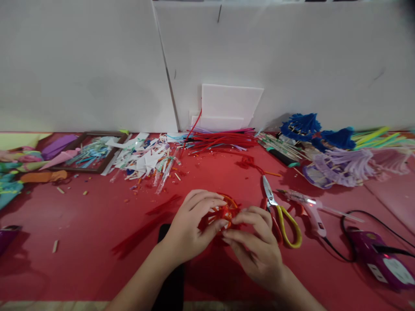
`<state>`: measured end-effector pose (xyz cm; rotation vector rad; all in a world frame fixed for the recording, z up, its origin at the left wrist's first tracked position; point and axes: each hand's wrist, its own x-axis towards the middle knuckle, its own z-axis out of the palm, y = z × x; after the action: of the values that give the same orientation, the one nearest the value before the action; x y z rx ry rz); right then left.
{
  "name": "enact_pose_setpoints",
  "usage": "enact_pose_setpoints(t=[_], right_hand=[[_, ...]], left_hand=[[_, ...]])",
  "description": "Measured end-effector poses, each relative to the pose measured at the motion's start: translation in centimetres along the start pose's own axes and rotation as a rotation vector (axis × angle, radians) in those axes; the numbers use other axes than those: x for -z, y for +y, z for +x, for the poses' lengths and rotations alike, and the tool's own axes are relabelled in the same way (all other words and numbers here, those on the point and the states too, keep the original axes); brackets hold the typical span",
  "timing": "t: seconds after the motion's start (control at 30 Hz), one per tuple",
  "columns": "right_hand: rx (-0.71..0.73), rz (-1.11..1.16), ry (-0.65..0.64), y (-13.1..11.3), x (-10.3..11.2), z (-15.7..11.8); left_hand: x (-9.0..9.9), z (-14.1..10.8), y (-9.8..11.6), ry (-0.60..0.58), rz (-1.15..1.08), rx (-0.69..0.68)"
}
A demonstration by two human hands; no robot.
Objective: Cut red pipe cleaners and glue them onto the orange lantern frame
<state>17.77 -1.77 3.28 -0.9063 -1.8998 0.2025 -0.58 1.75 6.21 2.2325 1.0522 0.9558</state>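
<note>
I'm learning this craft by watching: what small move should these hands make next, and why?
Probably a gentle pinch by the right hand at the near side of the red-and-orange piece, with the left hand steadying it. Both hands meet at that piece, the left one at its left side, while the scissors and glue gun lie out of hand on the right.
</note>
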Motion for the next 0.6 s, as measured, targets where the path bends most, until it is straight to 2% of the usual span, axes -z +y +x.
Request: enact_pose_setpoints(t=[0.3, 0.47, 0.6], right_hand=[[-0.015, -0.015, 0.008, -0.29, 0.01, 0.24], [0.02, -0.006, -0.038, 0.29, 0.46, 0.05], [0.012, -0.036, 0.005, 0.44, 0.42, 0.22]], left_hand=[[-0.31, 0.07, -0.09, 0.044, 0.009, 0.001], [-0.4, -0.01, 0.02, 0.047, -0.003, 0.037], [-0.46, 0.02, 0.06, 0.043, -0.005, 0.045]])
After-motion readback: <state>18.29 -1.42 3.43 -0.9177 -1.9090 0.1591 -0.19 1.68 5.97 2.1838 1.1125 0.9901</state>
